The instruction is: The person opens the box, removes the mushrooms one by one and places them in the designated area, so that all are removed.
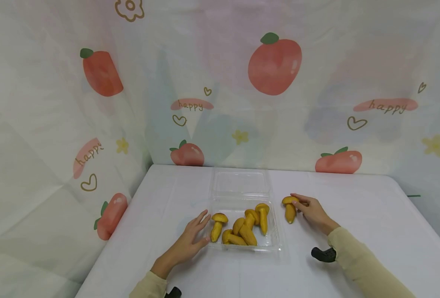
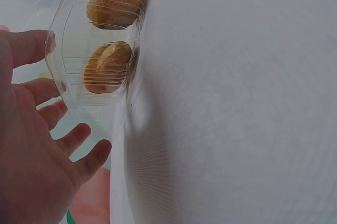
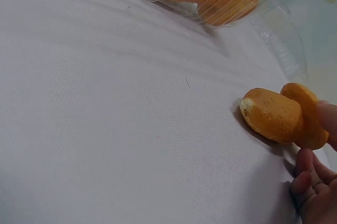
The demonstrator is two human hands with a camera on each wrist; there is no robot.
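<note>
A clear plastic clamshell box [image 1: 272,242] sits on the table with its lid [image 1: 241,182] folded back. Several yellow-brown mushrooms [image 1: 247,234] lie inside, some heaped together. One mushroom [image 1: 217,227] is by the left wall. My left hand [image 1: 188,240], fingers spread and fairly straight, is at the box's left side; in the left wrist view the thumb [image 2: 31,47] and a fingertip overlap the clear rim. To the right of the box, my right hand [image 1: 313,213] pinches the cap of a single mushroom [image 1: 290,210]. Its stem points toward the front, low over or on the tabletop.
White cloth covers the table [image 1: 238,273]. A printed fabric backdrop [image 1: 220,62] rises behind and along the left. Black curved pieces [image 1: 323,255] show at both wrists.
</note>
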